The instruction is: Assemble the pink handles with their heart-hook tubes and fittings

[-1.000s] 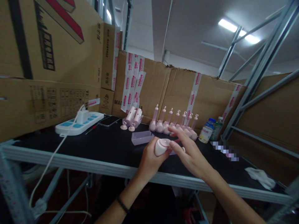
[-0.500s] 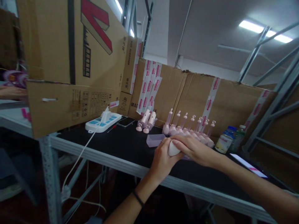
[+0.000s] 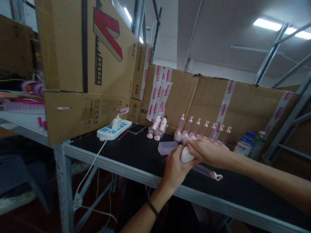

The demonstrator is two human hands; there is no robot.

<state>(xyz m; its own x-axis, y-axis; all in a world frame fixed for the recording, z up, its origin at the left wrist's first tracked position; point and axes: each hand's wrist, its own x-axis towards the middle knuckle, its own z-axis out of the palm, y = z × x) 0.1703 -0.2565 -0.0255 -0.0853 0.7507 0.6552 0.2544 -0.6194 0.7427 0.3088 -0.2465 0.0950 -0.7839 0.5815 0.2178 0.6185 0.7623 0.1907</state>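
Observation:
A smooth white rounded object (image 3: 186, 155) sits between my two hands above the front of the black table. My left hand (image 3: 175, 165) is wrapped round it from the near left side. Over its right side lies my right hand (image 3: 202, 149), fingers pressed on its top. Under my hands, a clear tube with a pink ring end (image 3: 206, 171) lies on the table, pointing right. A translucent lilac tray (image 3: 167, 148) is just left of my hands. Behind them stands a row of pink pieces with clear tubes and ring tops (image 3: 178, 134).
A white power strip (image 3: 114, 129), a phone (image 3: 136, 129) and pink cylinders (image 3: 156, 124) lie at the back left. Bottles (image 3: 243, 145) stand at the right. Cardboard (image 3: 184, 97) walls the table (image 3: 136, 153). Another person's hand shows at the far left.
The view has shifted, so things appear further right and slightly lower. My hands still hold the white object. The tube with the ring end now shows below my right hand.

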